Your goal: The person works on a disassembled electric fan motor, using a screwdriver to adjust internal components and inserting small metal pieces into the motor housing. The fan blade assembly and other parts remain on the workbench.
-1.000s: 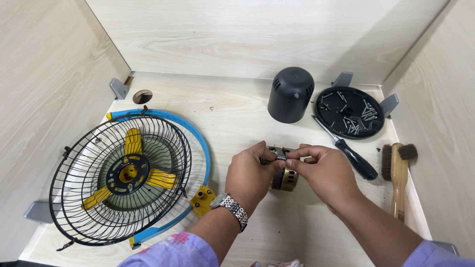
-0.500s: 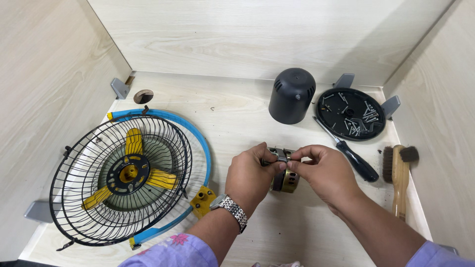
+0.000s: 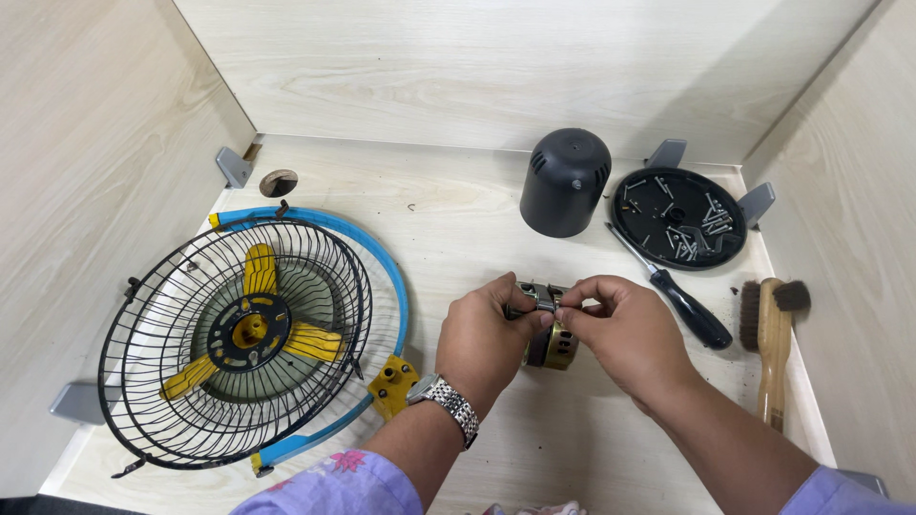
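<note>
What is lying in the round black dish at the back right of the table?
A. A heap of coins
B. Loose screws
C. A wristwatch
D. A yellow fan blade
B: the round black dish holds a scatter of small metal screws, lying beside the black cylindrical cover and behind the screwdriver.

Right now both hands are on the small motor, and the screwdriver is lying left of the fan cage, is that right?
Not quite. In the head view the screwdriver lies right of the fan cage, beside the black dish. Both hands, left and right, do hold the small motor.
</note>
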